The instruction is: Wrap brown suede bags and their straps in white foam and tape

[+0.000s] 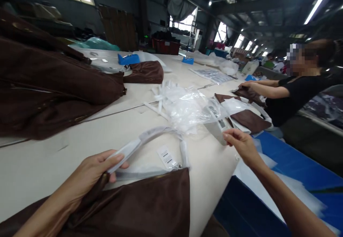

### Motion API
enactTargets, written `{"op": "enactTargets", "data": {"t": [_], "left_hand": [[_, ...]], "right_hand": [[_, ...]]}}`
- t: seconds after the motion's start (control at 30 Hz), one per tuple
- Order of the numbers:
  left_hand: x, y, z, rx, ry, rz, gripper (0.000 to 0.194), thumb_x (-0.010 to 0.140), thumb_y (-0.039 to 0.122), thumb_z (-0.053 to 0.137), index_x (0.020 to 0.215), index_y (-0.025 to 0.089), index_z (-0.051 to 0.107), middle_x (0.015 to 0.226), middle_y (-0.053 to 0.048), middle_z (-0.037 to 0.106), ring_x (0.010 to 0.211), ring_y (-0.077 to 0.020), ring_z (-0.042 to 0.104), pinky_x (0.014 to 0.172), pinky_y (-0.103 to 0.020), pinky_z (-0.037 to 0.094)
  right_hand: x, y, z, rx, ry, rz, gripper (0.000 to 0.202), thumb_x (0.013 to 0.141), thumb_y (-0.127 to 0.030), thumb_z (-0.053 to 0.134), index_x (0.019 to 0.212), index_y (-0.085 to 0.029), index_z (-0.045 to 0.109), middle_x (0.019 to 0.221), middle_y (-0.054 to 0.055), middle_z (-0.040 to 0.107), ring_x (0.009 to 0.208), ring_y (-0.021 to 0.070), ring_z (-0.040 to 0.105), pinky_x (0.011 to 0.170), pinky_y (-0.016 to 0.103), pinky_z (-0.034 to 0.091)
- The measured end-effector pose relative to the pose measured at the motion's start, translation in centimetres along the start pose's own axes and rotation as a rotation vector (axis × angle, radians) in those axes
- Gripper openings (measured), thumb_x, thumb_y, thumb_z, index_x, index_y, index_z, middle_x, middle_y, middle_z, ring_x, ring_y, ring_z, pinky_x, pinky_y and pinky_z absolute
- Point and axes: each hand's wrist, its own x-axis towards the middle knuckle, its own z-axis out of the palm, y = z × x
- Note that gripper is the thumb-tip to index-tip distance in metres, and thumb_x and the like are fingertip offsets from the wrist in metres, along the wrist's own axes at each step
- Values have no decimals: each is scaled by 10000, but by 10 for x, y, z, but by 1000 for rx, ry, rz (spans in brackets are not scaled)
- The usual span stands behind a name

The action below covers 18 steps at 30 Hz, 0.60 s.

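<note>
In front of me lies a brown handbag [144, 205], its strap [158, 131] wrapped in white protective film and arched over the table. My left hand [99, 169] is closed around the wrapped strap near the bag's left side. A white tag [166, 156] with printed lines lies within the strap's loop. Off to the right, my right hand [241, 146] pinches the edge of a clear plastic bag [215, 121] that has a printed label. That plastic bag reaches toward a heap of crumpled clear plastic [187, 105] on the table.
Brown handbags [53, 83] are piled at the left on the white table [128, 119]. Another brown handbag [250, 120] with white wrapping lies at the right, near a co-worker [297, 83] handling brown material. White sheets [297, 190] rest in a blue bin [316, 172] beside the table edge.
</note>
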Motion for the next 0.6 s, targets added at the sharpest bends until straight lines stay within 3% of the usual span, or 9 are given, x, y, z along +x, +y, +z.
{"op": "enactTargets", "data": {"t": [0.07,0.13,0.3,0.37,0.47,0.53,0.6], "left_hand": [[2,-1,0,-22,-4,-12,435,717,680,697,765,248,707,420,95,527,399,-59,331,500,-182,148],[6,-5,-1,-49,-11,-19,467,681,700,718,779,243,703,420,90,530,408,-62,356,507,-185,155],[12,-13,-3,-61,41,-4,561,653,754,679,817,218,691,425,66,512,402,-87,389,497,-188,180],[10,-13,-1,-64,73,1,630,573,779,698,831,205,693,431,47,505,401,-110,404,471,-191,207],[6,-11,6,-52,122,17,664,493,778,710,815,197,695,431,35,479,405,-132,409,446,-197,234],[5,-11,12,-29,164,49,672,490,801,677,788,199,694,428,36,454,402,-130,392,446,-197,230],[5,-13,16,24,278,96,720,494,867,594,753,202,688,424,37,429,390,-122,364,449,-199,218]], "right_hand": [[19,8,-24,-83,116,25,315,733,-479,674,788,-169,686,678,20,626,659,173,560,639,302,453],[38,15,-39,-137,149,60,271,704,-428,687,748,-161,696,726,37,660,712,191,578,661,303,440],[67,21,-46,-147,51,188,278,704,-384,760,640,-124,685,585,27,624,597,175,566,588,295,431],[71,20,-44,-127,32,242,298,788,-399,732,739,-107,695,653,30,648,594,156,577,588,288,462],[73,17,-42,-90,41,277,278,917,-385,636,1013,-126,667,947,53,682,765,154,639,695,311,541],[73,14,-39,-61,65,277,304,942,-378,609,1135,-143,629,1115,70,649,918,190,648,783,357,562],[72,12,-36,-30,93,268,349,935,-379,620,1185,-136,613,1192,84,621,1005,236,636,837,394,559]]}}
